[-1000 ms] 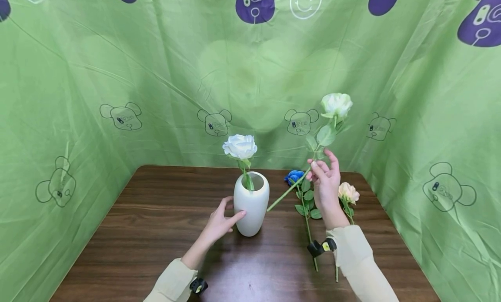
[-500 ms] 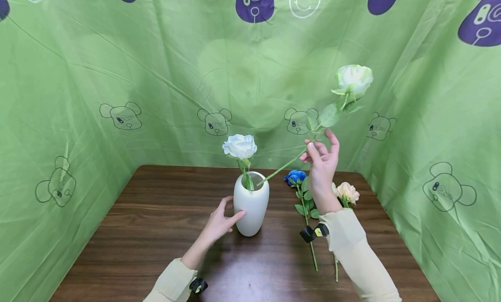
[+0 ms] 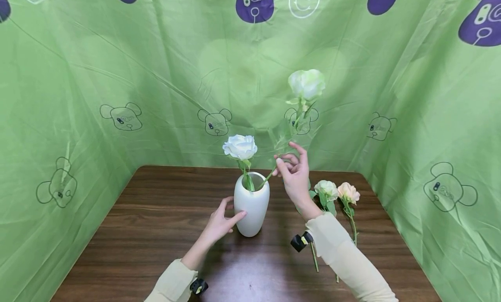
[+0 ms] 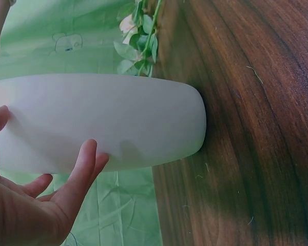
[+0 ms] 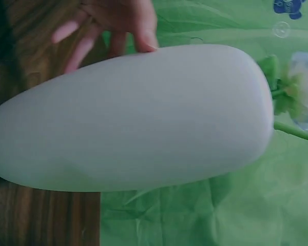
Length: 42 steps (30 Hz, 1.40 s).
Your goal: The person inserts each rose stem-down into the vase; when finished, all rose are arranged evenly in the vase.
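A white vase (image 3: 252,213) stands upright on the wooden table, with a white rose (image 3: 240,146) in its mouth. My left hand (image 3: 218,220) holds the vase's left side, thumb in front and fingers round the side; the left wrist view shows this hand (image 4: 51,200) against the vase wall (image 4: 118,115). To the right of the vase, my right hand (image 3: 294,178) pinches the stem of a greenish-white rose (image 3: 307,84). That stem slants down into the vase opening. The vase (image 5: 143,123) fills much of the right wrist view, a green stem (image 5: 295,132) beyond its rim.
On the table (image 3: 156,224) at right lie a pale green-white rose (image 3: 325,189) and a peach rose (image 3: 348,193). My right hand and forearm hide most of another flower there. A green curtain (image 3: 164,84) encloses the table's back and sides.
My right hand has risen, then moved left and slightly down, bringing the rose's stem end from beside the vase into its mouth. The left hand and vase have stayed put.
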{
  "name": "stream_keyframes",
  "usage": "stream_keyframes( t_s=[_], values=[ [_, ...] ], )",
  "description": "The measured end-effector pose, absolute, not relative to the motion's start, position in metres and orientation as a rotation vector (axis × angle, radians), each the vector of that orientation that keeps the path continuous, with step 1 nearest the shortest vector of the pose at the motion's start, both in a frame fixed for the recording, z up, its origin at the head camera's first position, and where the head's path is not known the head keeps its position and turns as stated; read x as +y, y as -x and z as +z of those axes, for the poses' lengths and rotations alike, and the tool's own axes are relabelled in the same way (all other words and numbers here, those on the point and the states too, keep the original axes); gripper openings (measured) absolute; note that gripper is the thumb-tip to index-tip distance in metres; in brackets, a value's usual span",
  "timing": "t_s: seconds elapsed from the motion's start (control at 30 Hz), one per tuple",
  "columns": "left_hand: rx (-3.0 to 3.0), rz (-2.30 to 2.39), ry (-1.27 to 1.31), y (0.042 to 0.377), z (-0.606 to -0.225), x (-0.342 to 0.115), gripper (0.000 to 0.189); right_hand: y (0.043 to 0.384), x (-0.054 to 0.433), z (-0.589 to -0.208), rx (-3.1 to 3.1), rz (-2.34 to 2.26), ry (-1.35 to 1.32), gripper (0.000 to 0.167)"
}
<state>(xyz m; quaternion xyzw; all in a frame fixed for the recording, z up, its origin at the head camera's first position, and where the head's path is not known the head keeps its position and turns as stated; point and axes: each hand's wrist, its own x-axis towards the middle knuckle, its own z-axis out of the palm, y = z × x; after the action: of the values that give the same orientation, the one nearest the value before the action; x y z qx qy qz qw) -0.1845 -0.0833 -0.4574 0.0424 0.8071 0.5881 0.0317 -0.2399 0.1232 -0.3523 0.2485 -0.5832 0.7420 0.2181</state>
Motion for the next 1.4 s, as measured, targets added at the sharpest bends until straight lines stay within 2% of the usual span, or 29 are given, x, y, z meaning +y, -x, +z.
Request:
stream_keyframes(
  t_s=[0.4,0.67,0.93,1.07,1.23,1.4],
  values=[
    [2.493,1.804,-0.128,0.184,-0.457,-0.084,0.061,0.218,0.106,-0.362,-1.978,1.741,-0.764,0.045],
    [2.477,1.822,-0.134,0.184,-0.457,-0.083,0.062,0.210,0.107,-0.367,-2.108,1.675,-0.748,0.028],
    [2.483,1.810,-0.130,0.185,-0.457,-0.083,0.062,0.210,0.108,-0.370,-2.115,1.687,-0.791,0.023],
    [2.482,1.813,-0.129,0.185,-0.458,-0.083,0.062,0.217,0.111,-0.378,-2.072,1.712,-0.724,0.021],
    [2.480,1.823,-0.129,0.185,-0.458,-0.083,0.063,0.221,0.108,-0.372,-2.033,1.689,-0.570,0.020],
    [2.480,1.829,-0.135,0.185,-0.458,-0.083,0.061,0.230,0.104,-0.373,-2.087,1.675,-0.524,0.022]
  ],
)
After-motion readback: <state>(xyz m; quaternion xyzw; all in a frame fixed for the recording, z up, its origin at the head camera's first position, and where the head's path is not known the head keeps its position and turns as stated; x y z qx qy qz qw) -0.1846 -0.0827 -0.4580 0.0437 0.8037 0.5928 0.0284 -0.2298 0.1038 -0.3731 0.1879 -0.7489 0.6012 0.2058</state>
